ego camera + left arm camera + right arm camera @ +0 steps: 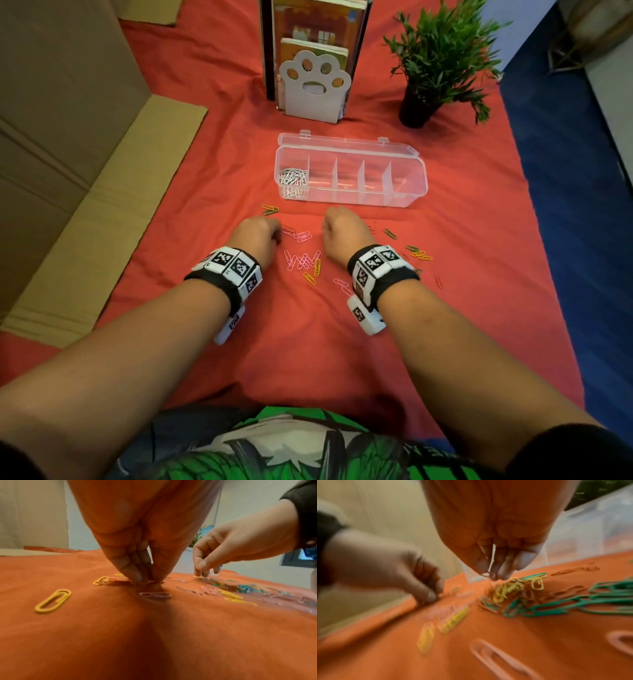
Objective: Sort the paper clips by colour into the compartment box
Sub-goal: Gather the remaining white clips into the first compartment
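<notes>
Seen from the head camera, the clear compartment box lies open on the red cloth at about 12 o'clock from the two hands, its lid folded back toward the far side; its leftmost compartment holds a heap of white paper clips, and the other four compartments show nothing inside. The left hand is down on the cloth at roughly 7 o'clock from the box, fingers drawn together; in the left wrist view its fingertips pinch against the cloth at a small clip whose colour cannot be made out. The right hand sits at 6 o'clock from the box, and the right wrist view shows its fingertips closed narrowly on a white paper clip just above the cloth. Between the wrists lies a cluster of pink paper clips, with two yellow paper clips at its 5 o'clock edge. Green paper clips and more yellow ones are scattered at 3 o'clock of the right hand. A yellow and a green clip lie together at 12 o'clock of the left hand. Behind the box, a paw-shaped bookend holds books upright at 12 o'clock, a potted plant stands at 1 o'clock, and a cardboard box fills the 9 o'clock side.
</notes>
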A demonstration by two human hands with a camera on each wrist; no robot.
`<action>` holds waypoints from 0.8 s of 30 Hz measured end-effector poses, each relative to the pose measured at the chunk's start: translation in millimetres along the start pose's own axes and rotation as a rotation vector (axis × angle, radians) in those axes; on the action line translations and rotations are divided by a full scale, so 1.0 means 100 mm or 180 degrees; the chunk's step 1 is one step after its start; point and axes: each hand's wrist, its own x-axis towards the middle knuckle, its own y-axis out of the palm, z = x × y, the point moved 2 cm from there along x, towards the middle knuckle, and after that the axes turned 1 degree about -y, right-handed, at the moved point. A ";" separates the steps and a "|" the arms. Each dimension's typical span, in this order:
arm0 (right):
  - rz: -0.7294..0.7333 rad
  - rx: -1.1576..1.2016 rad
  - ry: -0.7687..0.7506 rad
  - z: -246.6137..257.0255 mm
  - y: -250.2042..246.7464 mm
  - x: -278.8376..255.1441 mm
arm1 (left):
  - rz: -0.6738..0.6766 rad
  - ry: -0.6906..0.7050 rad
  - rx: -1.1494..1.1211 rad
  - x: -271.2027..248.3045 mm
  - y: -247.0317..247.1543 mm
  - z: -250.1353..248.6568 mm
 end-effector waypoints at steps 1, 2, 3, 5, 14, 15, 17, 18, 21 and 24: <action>-0.0008 0.0524 0.0196 -0.02 -0.01 0.01 | -0.0153 -0.0074 -0.0221 -0.01 -0.02 -0.01; 0.0041 0.1102 0.0429 -0.03 0.00 0.03 | -0.0219 -0.0194 -0.0425 -0.02 -0.04 0.00; 0.0126 0.1712 0.0660 -0.03 0.01 0.04 | -0.0171 -0.0375 -0.0640 -0.02 -0.05 0.00; 0.0296 0.2731 0.1111 -0.02 0.05 0.07 | 0.0097 -0.0883 -0.1461 0.00 -0.06 0.02; 0.0332 0.0157 0.0079 0.21 0.23 0.14 | 0.0257 -0.1651 -0.2942 -0.18 -0.13 0.11; 0.0318 -0.0093 -0.0066 0.24 0.25 0.12 | 0.0297 -0.1417 -0.2425 -0.20 -0.11 0.14; 0.0184 -0.0508 -0.0323 0.28 0.29 0.07 | 0.0401 -0.0854 -0.1179 -0.24 -0.08 0.16; 0.0099 -0.0660 -0.0410 0.30 0.30 0.04 | 0.0392 -0.0607 -0.0588 -0.25 -0.05 0.17; 0.0099 -0.0856 -0.0480 0.32 0.32 -0.02 | 0.0285 -0.0311 0.0012 -0.29 0.03 0.18; 0.0283 -0.0401 -0.0200 0.26 0.27 0.00 | 0.0339 -0.0147 0.0211 -0.29 0.05 0.16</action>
